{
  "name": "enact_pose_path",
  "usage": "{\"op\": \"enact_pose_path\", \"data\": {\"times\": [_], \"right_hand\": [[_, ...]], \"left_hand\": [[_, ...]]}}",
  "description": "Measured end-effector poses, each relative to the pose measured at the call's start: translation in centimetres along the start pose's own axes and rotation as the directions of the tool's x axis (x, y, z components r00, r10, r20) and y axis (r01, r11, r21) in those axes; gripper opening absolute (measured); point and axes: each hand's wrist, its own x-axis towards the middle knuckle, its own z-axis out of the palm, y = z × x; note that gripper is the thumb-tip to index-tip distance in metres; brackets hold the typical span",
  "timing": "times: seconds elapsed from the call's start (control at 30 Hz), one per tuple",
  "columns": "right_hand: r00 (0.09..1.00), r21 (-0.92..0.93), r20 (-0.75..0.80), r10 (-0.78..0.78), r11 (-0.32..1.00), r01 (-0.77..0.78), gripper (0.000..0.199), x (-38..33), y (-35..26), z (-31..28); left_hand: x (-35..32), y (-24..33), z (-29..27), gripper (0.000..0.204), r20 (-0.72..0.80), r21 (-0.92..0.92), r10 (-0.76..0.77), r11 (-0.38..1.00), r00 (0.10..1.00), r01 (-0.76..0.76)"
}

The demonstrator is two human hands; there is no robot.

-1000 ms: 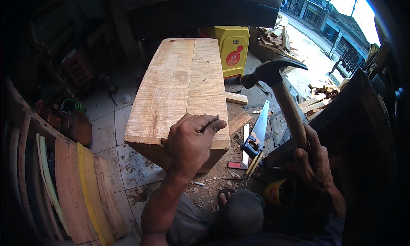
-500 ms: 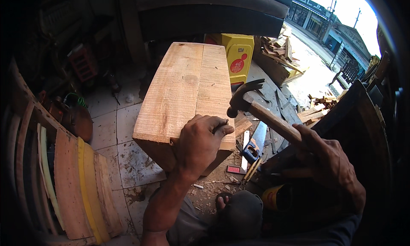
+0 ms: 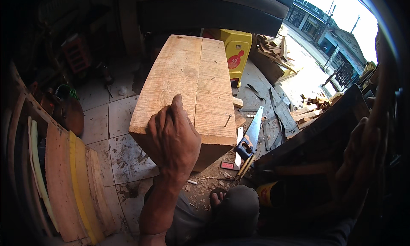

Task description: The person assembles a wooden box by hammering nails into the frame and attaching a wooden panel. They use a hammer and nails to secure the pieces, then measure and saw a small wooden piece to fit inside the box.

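Note:
A wooden block or box [image 3: 171, 81] with a pale top of two joined boards stands in front of me. Near its right front corner a nail [image 3: 227, 120] sticks up from the top, leaning slightly. My left hand [image 3: 175, 139] rests over the near edge, left of the nail, with one finger extended and the others bent on the wood. Nothing shows in its grasp. At the dark right side, my right hand [image 3: 358, 152] is raised, fingers wrapped round the hammer's handle [image 3: 385, 71]. The hammer's head is not visible.
A handsaw [image 3: 252, 133] lies on the floor right of the box among wood shavings. Beyond stand a yellow case [image 3: 236, 54] and scrap wood [image 3: 273, 49]. Curved boards [image 3: 64, 173] stand at the left. A yellow container [image 3: 265, 194] sits near my knee.
My left hand has let go of the nail and moved left onto the box's edge; the nail stands by itself. My right hand has swung the hammer up and right, away from the box.

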Motion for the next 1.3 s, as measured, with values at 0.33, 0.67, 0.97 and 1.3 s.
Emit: {"op": "enact_pose_path", "data": {"times": [0.33, 0.67, 0.97, 1.3], "right_hand": [[0.993, -0.526, 0.108, 0.042, 0.851, 0.021, 0.027, 1.3, -0.3, -0.5], [0.843, -0.831, 0.414, 0.344, 0.521, 0.196, 0.026, -0.9, -1.7, -2.3], [0.911, 0.016, -0.238, -0.336, 0.937, 0.349, 0.034, -2.8, 2.1, -3.6], [0.457, -0.511, 0.800, -0.389, -0.041, 0.859, 0.047, 1.5, 11.5, -2.9]], "left_hand": [[-0.4, 0.2, -0.2, 0.041, -0.004, 0.023, 0.019, 1.000, 1.000, -0.018], [-0.4, 3.7, 1.8, 0.041, 0.010, -0.196, 0.030, 0.980, 1.000, -0.027], [-0.1, 3.5, 1.9, 0.037, -0.031, -0.194, 0.007, 0.981, 1.000, -0.012], [0.3, 1.3, 1.1, 0.039, -0.073, -0.150, 0.014, 0.988, 0.997, -0.024]]}}
